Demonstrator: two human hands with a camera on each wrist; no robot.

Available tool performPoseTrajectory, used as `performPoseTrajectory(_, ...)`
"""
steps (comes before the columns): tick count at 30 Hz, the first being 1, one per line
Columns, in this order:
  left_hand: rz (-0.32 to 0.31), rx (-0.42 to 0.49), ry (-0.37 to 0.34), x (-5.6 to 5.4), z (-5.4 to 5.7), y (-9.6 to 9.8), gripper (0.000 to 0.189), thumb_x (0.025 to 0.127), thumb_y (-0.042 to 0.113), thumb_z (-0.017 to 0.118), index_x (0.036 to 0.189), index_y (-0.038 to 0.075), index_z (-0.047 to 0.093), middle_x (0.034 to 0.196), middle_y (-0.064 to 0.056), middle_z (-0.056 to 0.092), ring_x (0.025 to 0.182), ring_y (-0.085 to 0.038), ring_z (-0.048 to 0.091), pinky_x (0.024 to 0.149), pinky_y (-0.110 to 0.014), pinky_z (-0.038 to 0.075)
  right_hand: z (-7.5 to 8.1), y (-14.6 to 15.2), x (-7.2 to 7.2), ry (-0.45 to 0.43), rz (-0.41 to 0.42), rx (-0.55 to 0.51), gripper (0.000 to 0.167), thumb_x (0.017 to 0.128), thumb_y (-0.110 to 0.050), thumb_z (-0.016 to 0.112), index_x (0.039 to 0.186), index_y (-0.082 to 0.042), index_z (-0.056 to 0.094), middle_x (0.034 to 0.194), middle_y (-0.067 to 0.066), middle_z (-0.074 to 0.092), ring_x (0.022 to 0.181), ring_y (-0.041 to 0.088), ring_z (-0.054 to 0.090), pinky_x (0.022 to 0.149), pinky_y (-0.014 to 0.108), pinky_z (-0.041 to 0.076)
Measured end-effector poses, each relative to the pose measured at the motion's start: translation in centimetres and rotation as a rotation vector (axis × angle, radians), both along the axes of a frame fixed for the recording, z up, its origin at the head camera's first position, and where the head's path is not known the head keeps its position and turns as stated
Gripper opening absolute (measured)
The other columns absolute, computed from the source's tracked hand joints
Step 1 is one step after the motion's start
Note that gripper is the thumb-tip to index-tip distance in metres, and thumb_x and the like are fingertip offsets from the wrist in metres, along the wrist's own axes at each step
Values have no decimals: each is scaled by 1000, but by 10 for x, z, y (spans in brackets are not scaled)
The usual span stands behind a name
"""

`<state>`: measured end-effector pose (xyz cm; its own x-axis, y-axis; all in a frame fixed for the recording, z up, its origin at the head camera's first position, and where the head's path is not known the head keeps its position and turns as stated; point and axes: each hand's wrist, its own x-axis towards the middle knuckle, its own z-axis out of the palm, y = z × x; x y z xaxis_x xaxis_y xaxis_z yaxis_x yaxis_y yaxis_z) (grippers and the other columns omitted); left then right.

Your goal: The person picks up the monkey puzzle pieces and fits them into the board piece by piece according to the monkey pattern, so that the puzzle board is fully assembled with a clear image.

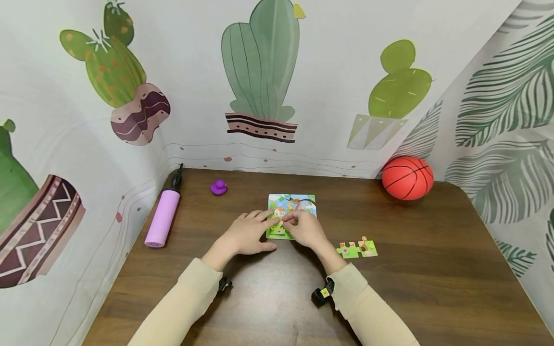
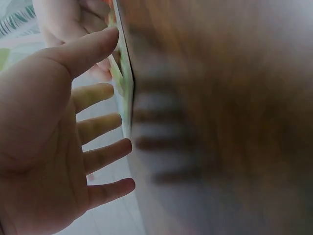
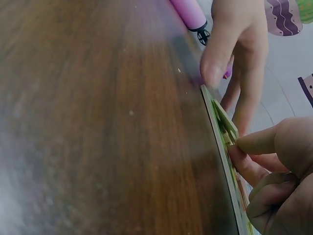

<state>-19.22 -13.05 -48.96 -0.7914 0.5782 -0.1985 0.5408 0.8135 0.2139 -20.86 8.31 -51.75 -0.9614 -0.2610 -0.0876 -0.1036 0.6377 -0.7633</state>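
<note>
A jigsaw puzzle board (image 1: 309, 198) with a bright picture of a house and sky lies near the middle of the table. My right hand (image 1: 306, 229) is over its lower part, thumb and finger pinching a green puzzle piece (image 1: 278, 230). In the right wrist view, that puzzle piece (image 3: 225, 119) is tilted, with one edge raised off the board. At the board's left side is my left hand (image 1: 248, 233), its fingertips reaching the piece and the board. Its fingers are spread and nearly straight in the left wrist view. Fingers hide part of the picture.
Loose puzzle pieces (image 1: 351, 251) lie on the table right of the board. A purple rubber duck (image 1: 219, 187) and a pink hand pump (image 1: 163, 218) are at the left. A red basketball (image 1: 408, 178) sits at the back right, by the patterned wall cloth (image 1: 329, 86).
</note>
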Motion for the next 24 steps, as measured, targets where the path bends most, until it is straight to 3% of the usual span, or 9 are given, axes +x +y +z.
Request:
performPoseTrajectory(4, -34, 0, 5, 16, 3, 0, 80, 96, 61, 66, 162, 24, 41, 168, -6, 32, 150, -35, 34, 116, -62, 31, -1, -1, -1, 14, 5, 18, 12, 100, -22, 72, 107, -16, 80, 91, -6, 73, 85, 14, 68, 77, 40, 57)
performPoseTrajectory(8, -43, -22, 18, 23, 1, 2, 80, 95, 62, 65, 162, 25, 40, 167, -5, 33, 150, -35, 34, 117, -60, 31, 1, 0, 0, 24, 6, 32, 14, 100, -23, 72, 108, -15, 80, 93, -4, 74, 89, 18, 69, 79, 43, 57)
performPoseTrajectory(16, -29, -50, 20, 24, 0, 3, 78, 95, 63, 64, 161, 27, 42, 168, -3, 31, 150, -33, 34, 115, -61, 32, 10, 13, 4, 35, -18, 12, 17, 99, -26, 72, 109, -14, 79, 94, -4, 76, 90, 19, 71, 78, 44, 57)
performPoseTrajectory(24, -37, -61, 21, 24, 0, 4, 79, 95, 62, 65, 161, 25, 41, 170, -3, 26, 151, -32, 31, 116, -60, 32, 15, 59, 7, 94, -53, -22, 18, 99, -25, 71, 110, -14, 80, 97, -1, 76, 77, 12, 66, 65, 34, 51)
